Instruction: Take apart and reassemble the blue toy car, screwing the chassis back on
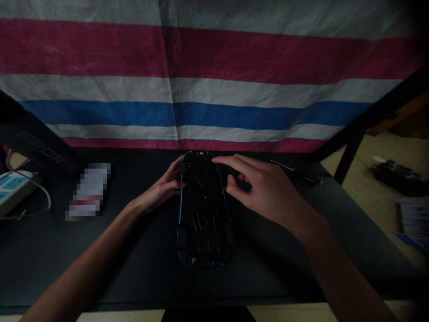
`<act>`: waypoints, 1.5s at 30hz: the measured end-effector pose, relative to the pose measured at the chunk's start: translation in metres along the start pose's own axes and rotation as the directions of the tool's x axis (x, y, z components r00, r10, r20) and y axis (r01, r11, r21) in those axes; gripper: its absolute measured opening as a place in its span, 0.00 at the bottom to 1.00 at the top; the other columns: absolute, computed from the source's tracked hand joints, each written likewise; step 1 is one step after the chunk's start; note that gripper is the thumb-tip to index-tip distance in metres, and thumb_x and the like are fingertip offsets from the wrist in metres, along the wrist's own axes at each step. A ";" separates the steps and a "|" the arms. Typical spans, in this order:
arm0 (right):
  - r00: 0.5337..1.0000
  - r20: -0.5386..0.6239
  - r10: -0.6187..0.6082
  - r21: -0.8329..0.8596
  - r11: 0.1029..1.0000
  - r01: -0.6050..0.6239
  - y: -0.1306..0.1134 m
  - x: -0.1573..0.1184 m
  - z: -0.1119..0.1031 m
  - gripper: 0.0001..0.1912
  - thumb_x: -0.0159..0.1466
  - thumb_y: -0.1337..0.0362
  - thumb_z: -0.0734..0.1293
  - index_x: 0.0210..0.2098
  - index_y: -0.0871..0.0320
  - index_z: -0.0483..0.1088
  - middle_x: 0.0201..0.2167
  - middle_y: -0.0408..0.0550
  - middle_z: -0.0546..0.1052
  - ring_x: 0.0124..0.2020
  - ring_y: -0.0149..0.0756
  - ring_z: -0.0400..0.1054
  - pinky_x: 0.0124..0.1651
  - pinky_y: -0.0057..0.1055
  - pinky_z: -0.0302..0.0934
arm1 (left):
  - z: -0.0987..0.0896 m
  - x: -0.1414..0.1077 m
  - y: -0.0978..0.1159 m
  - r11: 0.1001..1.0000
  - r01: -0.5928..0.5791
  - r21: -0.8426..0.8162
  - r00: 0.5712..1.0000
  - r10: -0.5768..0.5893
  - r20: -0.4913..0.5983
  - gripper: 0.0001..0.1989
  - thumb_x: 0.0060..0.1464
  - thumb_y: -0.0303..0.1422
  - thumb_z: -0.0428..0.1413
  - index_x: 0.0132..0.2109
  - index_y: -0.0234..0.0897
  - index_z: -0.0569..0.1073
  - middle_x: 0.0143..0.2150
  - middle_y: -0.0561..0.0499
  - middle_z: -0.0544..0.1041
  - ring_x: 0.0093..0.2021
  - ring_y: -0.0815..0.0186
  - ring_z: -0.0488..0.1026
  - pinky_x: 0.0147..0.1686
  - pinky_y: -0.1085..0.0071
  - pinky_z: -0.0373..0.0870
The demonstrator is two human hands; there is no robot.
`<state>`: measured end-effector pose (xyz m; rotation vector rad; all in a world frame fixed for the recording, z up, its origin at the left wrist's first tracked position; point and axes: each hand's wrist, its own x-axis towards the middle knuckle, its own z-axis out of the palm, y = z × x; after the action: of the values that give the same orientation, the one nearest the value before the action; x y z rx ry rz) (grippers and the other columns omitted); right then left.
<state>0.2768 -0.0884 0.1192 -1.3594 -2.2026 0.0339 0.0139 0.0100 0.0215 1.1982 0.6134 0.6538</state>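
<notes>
A dark toy car lies upside down on the black table, its underside and wheels facing up and its long side pointing away from me. Blue trim shows along its edges, and a small red spot glows on the underside. My left hand grips the car's left side near the far end, thumb at the edge and some fingers hidden behind it. Over the far right corner, my right hand reaches in with its index finger stretched out to the wheel there. Its thumb is apart from that finger, and I see nothing held in it.
A screwdriver lies at the table's back right. On the left are a blurred-out packet and a white power strip with a cable. A striped sheet hangs behind the black table. Dark objects lie on the floor at right.
</notes>
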 end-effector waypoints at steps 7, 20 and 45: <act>0.978 0.144 0.151 -0.304 0.947 -0.101 -0.007 0.010 -0.018 0.16 0.76 0.57 0.58 0.37 0.54 0.74 0.24 0.42 0.77 0.23 0.34 0.69 0.28 0.33 0.49 | -0.004 -0.003 -0.003 1.000 -0.003 -0.013 1.000 0.003 0.009 0.44 0.60 0.28 0.58 0.75 0.62 0.50 0.78 0.52 0.52 0.71 0.48 0.60 0.67 0.48 0.61; 0.958 0.263 0.114 -0.389 0.921 -0.003 -0.022 0.023 -0.014 0.16 0.78 0.55 0.55 0.49 0.54 0.71 0.25 0.44 0.78 0.25 0.41 0.75 0.27 0.34 0.53 | -0.003 -0.004 0.000 0.999 0.004 -0.053 1.000 -0.003 0.019 0.45 0.59 0.27 0.59 0.75 0.62 0.50 0.78 0.50 0.51 0.67 0.50 0.64 0.64 0.49 0.62; 0.936 0.351 -0.003 -0.261 0.960 0.101 -0.007 0.014 -0.026 0.15 0.78 0.63 0.51 0.51 0.55 0.68 0.37 0.47 0.81 0.37 0.42 0.75 0.48 0.42 0.64 | -0.003 -0.006 0.003 1.000 0.024 -0.012 1.000 -0.023 0.014 0.42 0.62 0.29 0.56 0.75 0.62 0.49 0.79 0.51 0.49 0.72 0.46 0.57 0.68 0.45 0.58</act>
<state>0.2784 -0.0866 0.1495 -1.5398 -2.6185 -0.0597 0.0077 0.0080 0.0239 1.1815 0.6105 0.6283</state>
